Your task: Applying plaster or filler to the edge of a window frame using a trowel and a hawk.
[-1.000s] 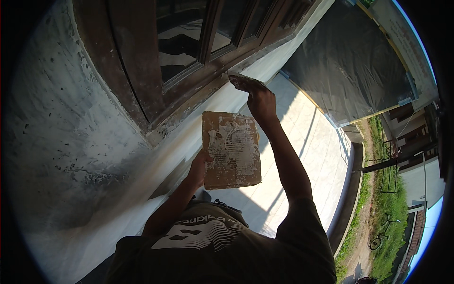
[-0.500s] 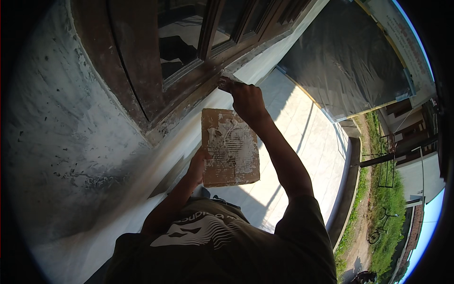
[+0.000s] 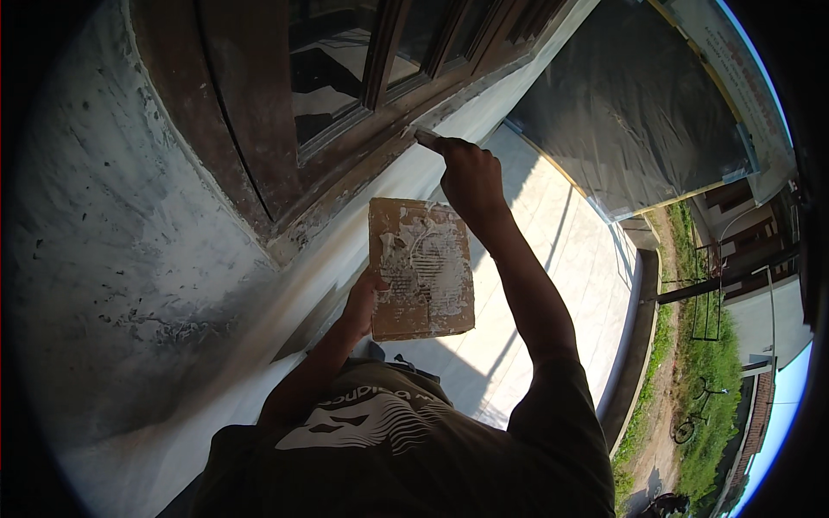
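My left hand (image 3: 363, 302) is closed on the left edge of a brown rectangular board (image 3: 411, 319), held in front of my shirt. Ridged white putty (image 3: 439, 259) is smeared across the board's face. Farther out, my right hand (image 3: 473, 181) grips a putty knife (image 3: 427, 138). Its blade is at the strip of wall just under the wooden window frame (image 3: 345, 155); whether it touches the surface is hard to tell.
A rough, patchy grey wall (image 3: 112, 216) rises at left. Dark sheeting (image 3: 639, 104) hangs at far right above the sunlit pale tiled floor (image 3: 553, 293). Past a low curb (image 3: 635, 345), a bicycle (image 3: 698, 410) stands by grass.
My right hand has shifted right and slightly toward me, and the putty knife has turned so its blade looks narrower. The board and my left hand are practically still.
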`<state>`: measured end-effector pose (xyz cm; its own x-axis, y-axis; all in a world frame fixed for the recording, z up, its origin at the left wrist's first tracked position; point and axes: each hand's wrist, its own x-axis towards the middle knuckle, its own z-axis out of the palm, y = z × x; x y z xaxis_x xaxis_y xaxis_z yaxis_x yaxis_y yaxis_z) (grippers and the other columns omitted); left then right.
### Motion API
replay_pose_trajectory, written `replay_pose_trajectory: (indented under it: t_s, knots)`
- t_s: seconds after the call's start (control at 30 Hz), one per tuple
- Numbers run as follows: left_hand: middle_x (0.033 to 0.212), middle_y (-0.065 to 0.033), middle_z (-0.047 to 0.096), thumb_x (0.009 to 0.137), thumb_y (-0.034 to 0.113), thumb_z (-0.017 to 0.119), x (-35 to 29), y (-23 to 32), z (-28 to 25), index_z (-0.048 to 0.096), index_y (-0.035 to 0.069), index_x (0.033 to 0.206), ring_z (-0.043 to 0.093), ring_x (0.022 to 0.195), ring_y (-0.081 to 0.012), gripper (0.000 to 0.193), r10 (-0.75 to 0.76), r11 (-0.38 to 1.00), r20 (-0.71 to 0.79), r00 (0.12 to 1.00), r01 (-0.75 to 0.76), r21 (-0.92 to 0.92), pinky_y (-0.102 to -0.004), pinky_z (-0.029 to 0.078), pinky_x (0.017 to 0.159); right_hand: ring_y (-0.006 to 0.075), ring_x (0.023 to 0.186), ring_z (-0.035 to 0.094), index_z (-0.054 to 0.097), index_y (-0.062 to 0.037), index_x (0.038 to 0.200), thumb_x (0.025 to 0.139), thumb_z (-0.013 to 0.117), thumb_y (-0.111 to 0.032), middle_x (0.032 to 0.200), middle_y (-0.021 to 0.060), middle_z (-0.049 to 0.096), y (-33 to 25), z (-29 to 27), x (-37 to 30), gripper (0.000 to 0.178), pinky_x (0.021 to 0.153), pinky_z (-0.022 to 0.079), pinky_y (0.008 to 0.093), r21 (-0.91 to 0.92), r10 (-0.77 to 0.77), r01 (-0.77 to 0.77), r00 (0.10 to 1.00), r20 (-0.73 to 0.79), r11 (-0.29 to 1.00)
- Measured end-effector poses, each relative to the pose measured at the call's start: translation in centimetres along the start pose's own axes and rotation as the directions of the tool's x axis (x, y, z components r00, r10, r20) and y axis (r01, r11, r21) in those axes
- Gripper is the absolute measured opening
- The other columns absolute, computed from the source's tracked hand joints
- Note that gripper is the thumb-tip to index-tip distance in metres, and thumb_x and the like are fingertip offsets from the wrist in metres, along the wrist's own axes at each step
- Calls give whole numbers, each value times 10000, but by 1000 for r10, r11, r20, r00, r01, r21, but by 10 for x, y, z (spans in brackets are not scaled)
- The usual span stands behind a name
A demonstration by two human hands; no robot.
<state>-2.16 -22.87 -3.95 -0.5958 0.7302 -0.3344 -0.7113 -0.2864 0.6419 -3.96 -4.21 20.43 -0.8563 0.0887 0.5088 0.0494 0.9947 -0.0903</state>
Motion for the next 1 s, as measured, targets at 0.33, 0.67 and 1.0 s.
replay_pose_trajectory:
  t_s: [0.33,0.67,1.0]
  knots:
    - [1114,-105,557,720,131,447,-6,0,2,422,45,1265,574,979,-249,552,-42,996,-6,999,41,-77,-408,469,886,290,657,633,625,-109,1013,763,486,8,765,117,633,-7,43,7,309,554,516,390,-115,6,0,998,55,993]
    - [927,-57,495,702,103,492,-16,14,17,504,69,985,512,886,-214,286,-63,988,-39,997,57,-141,-378,450,857,229,617,643,614,-119,998,767,522,-30,747,98,631,-24,47,3,264,490,513,325,-278,-58,96,989,139,956]
    - [1108,-97,569,725,132,447,-13,14,15,448,44,1241,578,975,-245,524,-15,999,11,1000,15,-49,-398,459,893,267,627,641,623,-65,993,789,504,-39,729,139,628,-45,15,-19,238,518,524,351,-67,-119,121,992,44,990]
